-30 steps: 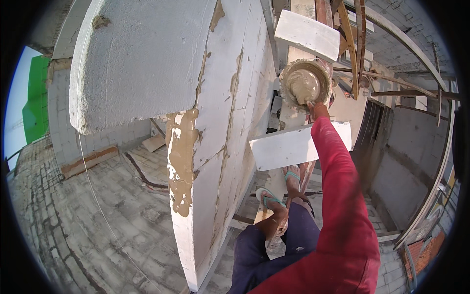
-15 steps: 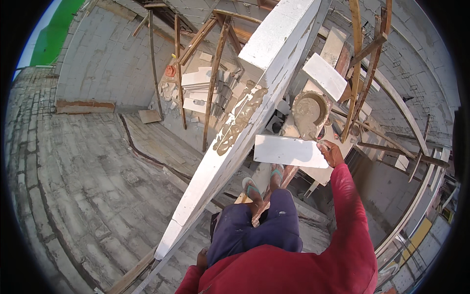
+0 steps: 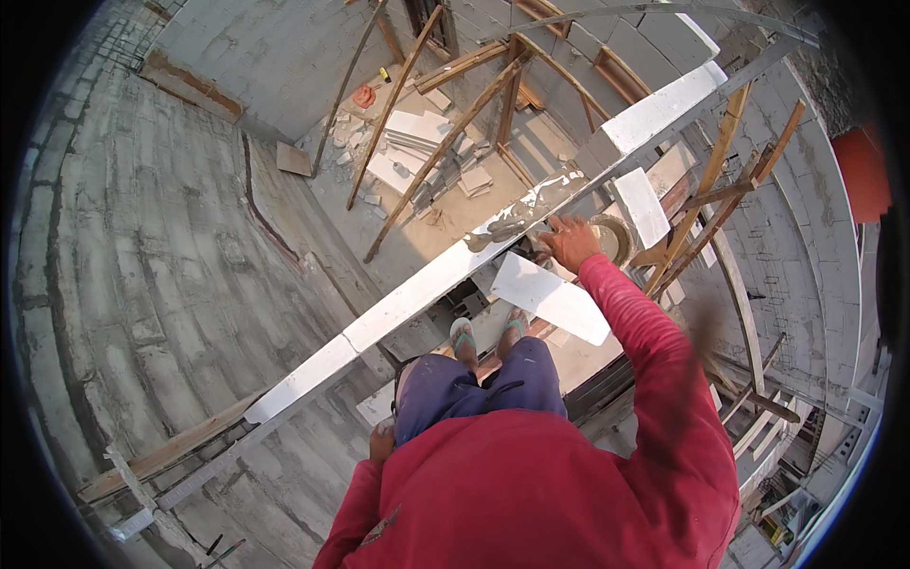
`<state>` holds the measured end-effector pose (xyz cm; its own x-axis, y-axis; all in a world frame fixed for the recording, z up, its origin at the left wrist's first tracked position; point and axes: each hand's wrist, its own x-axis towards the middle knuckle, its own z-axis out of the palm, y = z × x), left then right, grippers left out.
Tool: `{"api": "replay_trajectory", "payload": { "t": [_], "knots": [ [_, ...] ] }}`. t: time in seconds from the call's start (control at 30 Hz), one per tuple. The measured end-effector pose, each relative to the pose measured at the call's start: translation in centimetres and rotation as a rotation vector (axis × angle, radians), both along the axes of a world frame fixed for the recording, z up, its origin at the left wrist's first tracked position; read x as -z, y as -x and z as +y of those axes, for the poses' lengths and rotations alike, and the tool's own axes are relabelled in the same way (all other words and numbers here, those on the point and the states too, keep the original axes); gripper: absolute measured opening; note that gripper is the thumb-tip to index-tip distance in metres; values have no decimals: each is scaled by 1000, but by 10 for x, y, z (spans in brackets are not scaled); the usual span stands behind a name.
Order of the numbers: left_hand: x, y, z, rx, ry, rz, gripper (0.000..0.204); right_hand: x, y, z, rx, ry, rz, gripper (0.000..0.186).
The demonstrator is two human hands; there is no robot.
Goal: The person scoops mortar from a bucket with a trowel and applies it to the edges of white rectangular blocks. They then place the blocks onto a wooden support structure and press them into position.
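My right hand [image 3: 572, 244] reaches over the near side of a narrow white block wall [image 3: 360, 318]. Its fingers are bent beside the wet grey mortar [image 3: 517, 224] spread along the wall's top; what they grip is hidden. Just below that hand lies a loose white block [image 3: 555, 299]. A round mortar bucket [image 3: 626, 239] stands right behind the wrist, partly covered by it. My left hand [image 3: 381, 443] rests low against my left thigh, its fingers mostly out of sight. Farther along, a higher white block [image 3: 659, 112] sits on the wall beyond the mortar.
Another white block [image 3: 644, 206] lies past the bucket. Slanting wooden props [image 3: 720, 180] rise at the right, and more poles [image 3: 445, 133] stand across the wall. Stacked white blocks [image 3: 412, 142] lie on the lower floor. My sandalled feet [image 3: 464, 343] are on planks beside the wall.
My right hand has moved from beside the bucket, at the loose block's right end, over to the mortar on the wall. The view has turned, and the mortar patch looks more spread.
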<state>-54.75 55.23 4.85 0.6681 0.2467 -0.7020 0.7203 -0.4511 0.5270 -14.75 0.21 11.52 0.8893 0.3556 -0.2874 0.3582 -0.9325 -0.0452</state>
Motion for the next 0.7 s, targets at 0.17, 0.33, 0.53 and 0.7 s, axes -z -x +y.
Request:
{"api": "replay_trajectory", "payload": {
  "t": [0.17,0.33,0.53,0.7],
  "knots": [
    [23,59,16,-50,40,-82,26,-6,-6,-1,41,96,-4,39],
    [34,75,20,-58,70,-148,27,11,28,23,151,49,-94,49],
    [17,51,9,-63,-19,-200,27,58,61,42,290,56,-178,46],
    [-8,33,12,-93,163,-110,23,83,41,-5,554,151,-85,47]
  ]
}}
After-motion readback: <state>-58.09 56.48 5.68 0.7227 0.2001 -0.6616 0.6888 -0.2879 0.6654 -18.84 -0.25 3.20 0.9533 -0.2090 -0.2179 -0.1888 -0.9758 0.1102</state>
